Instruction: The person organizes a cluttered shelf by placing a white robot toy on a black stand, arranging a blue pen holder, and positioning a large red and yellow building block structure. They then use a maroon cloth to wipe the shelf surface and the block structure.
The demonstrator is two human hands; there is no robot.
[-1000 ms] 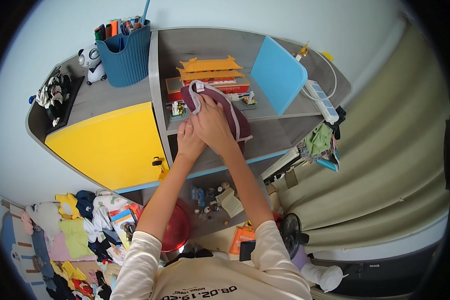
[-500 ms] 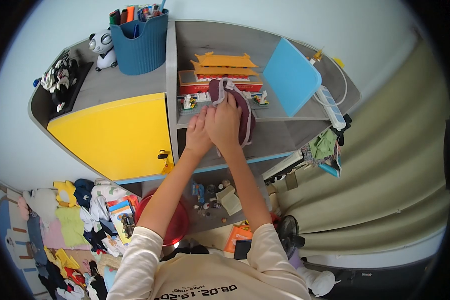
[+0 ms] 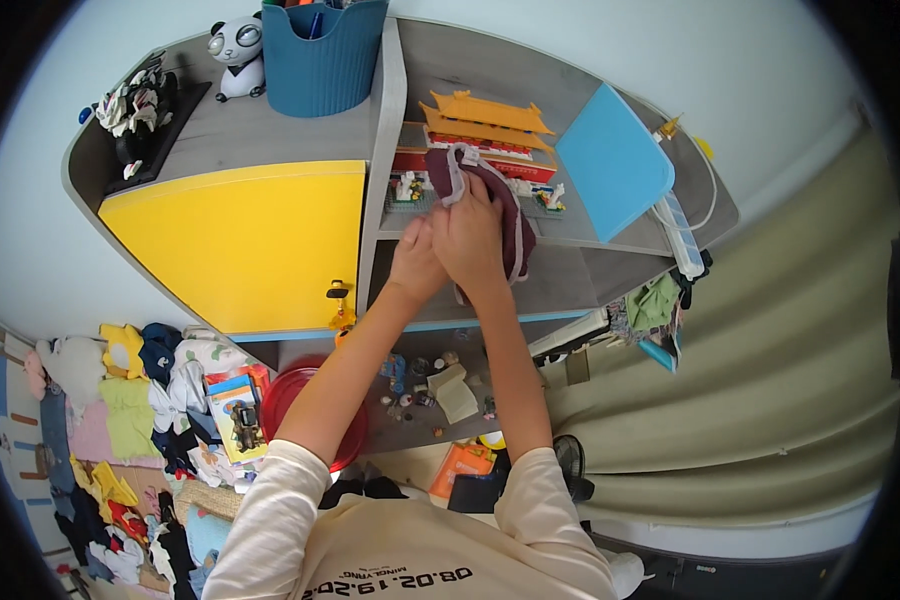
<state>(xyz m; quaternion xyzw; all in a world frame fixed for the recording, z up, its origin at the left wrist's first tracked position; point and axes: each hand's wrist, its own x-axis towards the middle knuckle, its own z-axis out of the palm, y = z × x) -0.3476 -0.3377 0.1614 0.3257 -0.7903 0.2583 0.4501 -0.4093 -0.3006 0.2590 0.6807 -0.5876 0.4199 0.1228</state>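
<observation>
Bright, even daylight, soft faint shadows, sharp centre, strong fisheye bending, black vignette at the rim

The cloth (image 3: 505, 215) lies on a shelf (image 3: 570, 280) inside the cabinet, under the right hand (image 3: 470, 235); the left hand (image 3: 415, 262) sits just beside it, to the left. Behind the cloth stands a model building (image 3: 485, 125). Right of that, an open door (image 3: 615, 160) juts out. Left of the shelf's dividing wall is a closed door (image 3: 245, 240). On top of the cabinet stand a basket (image 3: 320, 50) and, to its left, a panda figure (image 3: 235, 50). Clothes (image 3: 130, 400) lie on the floor at lower left.
</observation>
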